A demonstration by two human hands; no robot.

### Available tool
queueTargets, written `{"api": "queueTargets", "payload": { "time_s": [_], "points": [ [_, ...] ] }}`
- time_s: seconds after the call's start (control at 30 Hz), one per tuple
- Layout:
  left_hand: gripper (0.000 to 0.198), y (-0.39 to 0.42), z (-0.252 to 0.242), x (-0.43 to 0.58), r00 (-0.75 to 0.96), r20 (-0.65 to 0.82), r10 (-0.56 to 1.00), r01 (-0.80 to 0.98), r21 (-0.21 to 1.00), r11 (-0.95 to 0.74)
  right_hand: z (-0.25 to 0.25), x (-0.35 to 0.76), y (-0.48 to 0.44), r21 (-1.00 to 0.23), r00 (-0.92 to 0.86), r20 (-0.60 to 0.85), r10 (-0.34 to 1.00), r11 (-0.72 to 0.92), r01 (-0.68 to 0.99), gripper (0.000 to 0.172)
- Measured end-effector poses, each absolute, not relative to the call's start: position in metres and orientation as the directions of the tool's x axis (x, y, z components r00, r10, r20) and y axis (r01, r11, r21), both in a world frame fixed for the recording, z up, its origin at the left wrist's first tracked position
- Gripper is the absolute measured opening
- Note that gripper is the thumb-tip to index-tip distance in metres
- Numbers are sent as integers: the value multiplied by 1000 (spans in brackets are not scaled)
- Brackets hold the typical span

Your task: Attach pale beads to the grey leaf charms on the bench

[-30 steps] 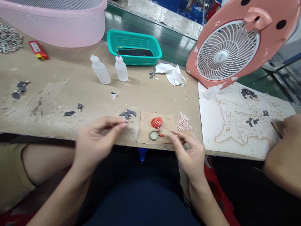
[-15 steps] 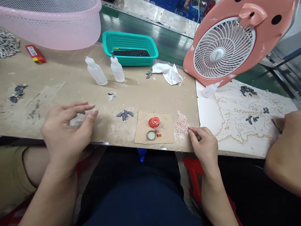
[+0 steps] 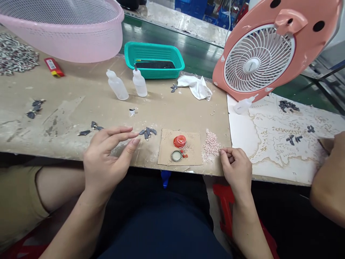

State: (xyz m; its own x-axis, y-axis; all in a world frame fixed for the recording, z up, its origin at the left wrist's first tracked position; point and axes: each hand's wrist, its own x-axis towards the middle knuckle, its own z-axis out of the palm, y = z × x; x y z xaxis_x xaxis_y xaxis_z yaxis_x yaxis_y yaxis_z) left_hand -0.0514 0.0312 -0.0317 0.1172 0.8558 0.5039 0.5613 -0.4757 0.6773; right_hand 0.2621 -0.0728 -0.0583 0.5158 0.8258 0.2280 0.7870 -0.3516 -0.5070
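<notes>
My left hand (image 3: 111,154) hovers over the table's near edge, thumb and fingers apart, with nothing seen between them. Just past its fingertips lies a cluster of dark grey leaf-shaped pieces (image 3: 147,133). At the right edge of a pile of small pale pink beads (image 3: 211,145), my right hand (image 3: 236,167) rests with thumb and forefinger pinched; whatever they hold is too small to make out. Between the hands, a cardboard piece (image 3: 165,158) carries a red cap (image 3: 179,141), a bottle cap (image 3: 176,155) turned hollow side up and several red bits (image 3: 184,155).
Behind stand two squeeze bottles (image 3: 118,85), a green basket (image 3: 155,73), a white cloth (image 3: 198,87) and a pink fan (image 3: 252,64). A pink mesh basket (image 3: 81,43) and a red-yellow box (image 3: 54,67) are at left. Another person's arm (image 3: 330,180) reaches in from the right.
My left hand has moved right, from beside the small dark pieces toward the leaf-shaped cluster. My right hand stays pinched by the beads. The view has shifted slightly left.
</notes>
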Motion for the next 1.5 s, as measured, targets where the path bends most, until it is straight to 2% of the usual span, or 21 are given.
{"api": "queueTargets", "payload": {
  "time_s": [0.17,0.43,0.67,0.93,1.2,1.37,1.5],
  "points": [
    [9,34,-34,-49,45,599,800,593,628,-504,-58,260,-70,-505,561,227,796,-397,767,21],
    [8,35,-32,-49,24,584,811,623,626,-469,-57,262,-72,-499,479,200,855,-332,801,24],
    [7,36,-32,-51,20,579,815,652,610,-449,-63,264,-69,-471,499,228,836,-354,808,26],
    [10,37,-35,-48,41,587,809,660,592,-463,-52,269,-83,-489,475,267,839,-307,817,24],
    [11,42,-39,-46,67,598,799,650,581,-490,-54,266,-85,-517,460,230,858,-292,804,24],
    [11,41,-40,-45,66,597,800,651,582,-488,-55,262,-78,-462,434,230,871,-295,836,21],
    [10,41,-41,-46,55,594,802,637,598,-486,-58,260,-76,-468,465,240,852,-318,824,23]
  ]
}}
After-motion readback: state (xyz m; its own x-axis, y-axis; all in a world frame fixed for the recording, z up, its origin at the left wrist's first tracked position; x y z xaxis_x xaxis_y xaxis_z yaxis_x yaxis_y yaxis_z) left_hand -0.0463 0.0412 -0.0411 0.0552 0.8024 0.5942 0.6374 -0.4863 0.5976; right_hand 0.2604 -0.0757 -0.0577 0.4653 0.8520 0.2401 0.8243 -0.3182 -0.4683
